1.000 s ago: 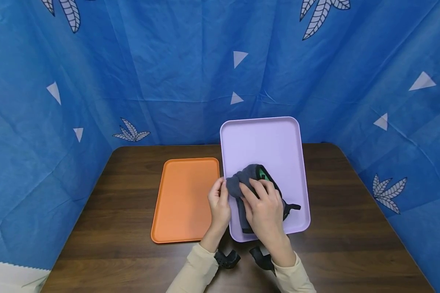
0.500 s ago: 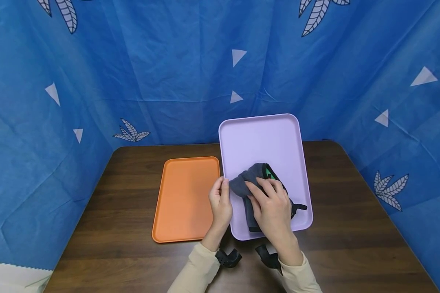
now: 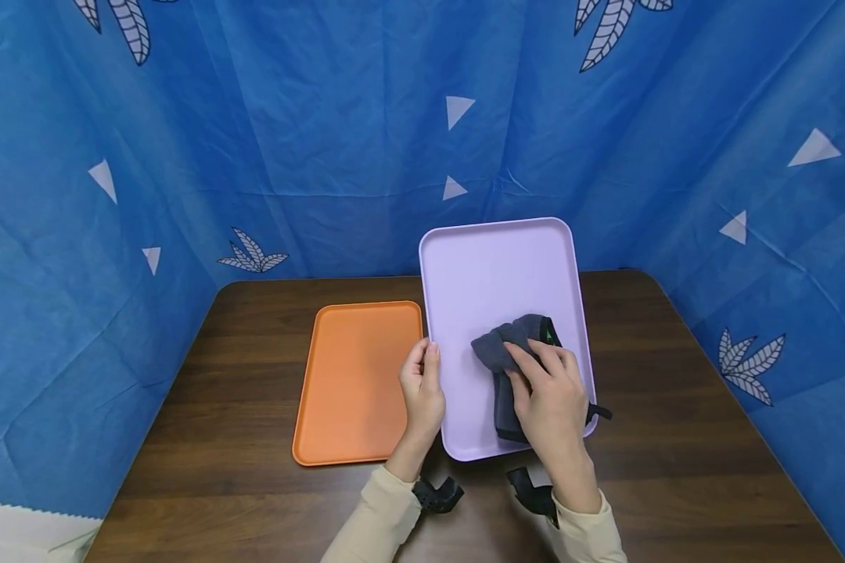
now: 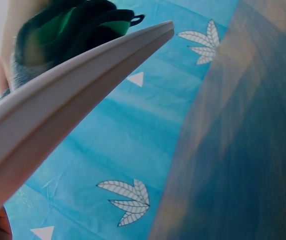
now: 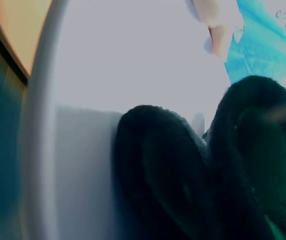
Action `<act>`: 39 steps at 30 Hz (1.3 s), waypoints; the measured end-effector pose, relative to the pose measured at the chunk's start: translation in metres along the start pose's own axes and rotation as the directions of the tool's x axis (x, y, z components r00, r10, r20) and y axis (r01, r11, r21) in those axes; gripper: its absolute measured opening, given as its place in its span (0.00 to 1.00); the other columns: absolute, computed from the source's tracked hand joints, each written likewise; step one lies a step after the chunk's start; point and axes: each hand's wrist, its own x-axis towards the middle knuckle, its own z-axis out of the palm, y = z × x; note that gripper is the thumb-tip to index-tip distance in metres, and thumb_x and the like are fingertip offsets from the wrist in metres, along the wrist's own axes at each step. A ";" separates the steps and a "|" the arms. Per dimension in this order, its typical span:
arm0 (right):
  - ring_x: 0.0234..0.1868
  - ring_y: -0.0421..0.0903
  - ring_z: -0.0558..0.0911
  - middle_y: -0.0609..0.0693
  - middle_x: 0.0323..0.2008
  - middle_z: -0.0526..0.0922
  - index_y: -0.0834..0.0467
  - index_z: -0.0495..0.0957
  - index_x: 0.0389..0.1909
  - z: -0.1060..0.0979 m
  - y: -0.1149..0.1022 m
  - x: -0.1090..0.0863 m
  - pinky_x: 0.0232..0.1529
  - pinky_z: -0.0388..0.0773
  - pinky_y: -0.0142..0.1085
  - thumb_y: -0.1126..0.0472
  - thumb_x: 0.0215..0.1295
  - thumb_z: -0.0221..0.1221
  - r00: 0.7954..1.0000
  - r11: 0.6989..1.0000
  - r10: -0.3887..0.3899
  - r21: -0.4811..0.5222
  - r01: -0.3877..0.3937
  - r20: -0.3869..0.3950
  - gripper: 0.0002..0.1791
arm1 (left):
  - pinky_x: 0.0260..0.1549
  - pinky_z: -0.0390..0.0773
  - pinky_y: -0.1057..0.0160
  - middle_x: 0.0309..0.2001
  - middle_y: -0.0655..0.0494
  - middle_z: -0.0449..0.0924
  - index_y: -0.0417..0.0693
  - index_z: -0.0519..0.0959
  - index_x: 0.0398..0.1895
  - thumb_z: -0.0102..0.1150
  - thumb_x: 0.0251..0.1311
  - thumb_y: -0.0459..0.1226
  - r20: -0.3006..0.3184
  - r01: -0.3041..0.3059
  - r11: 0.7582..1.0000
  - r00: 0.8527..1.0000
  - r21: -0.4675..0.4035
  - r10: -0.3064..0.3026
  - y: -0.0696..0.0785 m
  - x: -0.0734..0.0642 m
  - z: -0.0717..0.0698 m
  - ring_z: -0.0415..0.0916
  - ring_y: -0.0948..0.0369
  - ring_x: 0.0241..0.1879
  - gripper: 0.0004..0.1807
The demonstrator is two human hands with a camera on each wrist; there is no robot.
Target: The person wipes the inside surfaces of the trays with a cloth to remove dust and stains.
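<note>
While my left hand grips the left rim of the tilted lilac plastic tray at frame centre to steady it, my right hand presses flat-fingered on the crumpled dark grey cloth lying in the tray's lower right.

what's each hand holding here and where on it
The left hand grips the lavender tray by its left rim. The right hand presses flat on the dark grey cloth, over its near right part.

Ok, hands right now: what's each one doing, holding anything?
Left hand: grips the left edge of the lilac tray.
Right hand: presses the dark grey cloth onto the tray, fingers fairly straight.
</note>
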 end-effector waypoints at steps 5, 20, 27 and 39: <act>0.47 0.62 0.76 0.63 0.47 0.82 0.60 0.85 0.45 -0.007 0.010 0.000 0.38 0.77 0.56 0.73 0.49 0.70 0.992 0.991 0.124 -0.046 -0.126 -0.039 0.20 | 0.25 0.69 0.72 0.24 0.37 0.69 0.24 0.76 0.41 0.43 0.72 0.30 0.011 0.024 1.000 1.000 -0.008 -0.024 0.001 -0.001 -0.001 0.67 0.69 0.26 0.14; 0.45 0.65 0.73 0.66 0.47 0.79 0.62 0.84 0.48 -0.006 0.014 -0.006 0.36 0.72 0.57 0.69 0.57 0.66 0.941 0.941 0.320 -0.084 -0.329 -0.106 0.16 | 0.25 0.67 0.72 0.23 0.37 0.67 0.25 0.77 0.41 0.45 0.71 0.29 0.010 -0.006 1.000 1.000 0.017 0.006 0.004 -0.003 0.000 0.65 0.69 0.26 0.12; 0.45 0.65 0.74 0.66 0.46 0.80 0.63 0.83 0.48 -0.003 0.008 -0.010 0.37 0.72 0.57 0.70 0.56 0.66 0.951 0.952 0.291 -0.067 -0.299 -0.106 0.17 | 0.25 0.68 0.72 0.24 0.38 0.68 0.25 0.77 0.41 0.45 0.71 0.29 0.009 0.006 1.000 1.000 0.000 -0.006 0.004 -0.003 0.001 0.66 0.70 0.26 0.13; 0.41 0.63 0.75 0.65 0.43 0.81 0.62 0.84 0.45 0.005 -0.010 -0.015 0.36 0.73 0.54 0.73 0.50 0.68 0.985 0.989 0.135 -0.043 -0.140 -0.103 0.18 | 0.25 0.66 0.72 0.22 0.39 0.65 0.25 0.77 0.40 0.44 0.71 0.29 0.003 0.012 1.000 1.000 0.000 -0.012 0.004 -0.002 0.001 0.64 0.69 0.26 0.13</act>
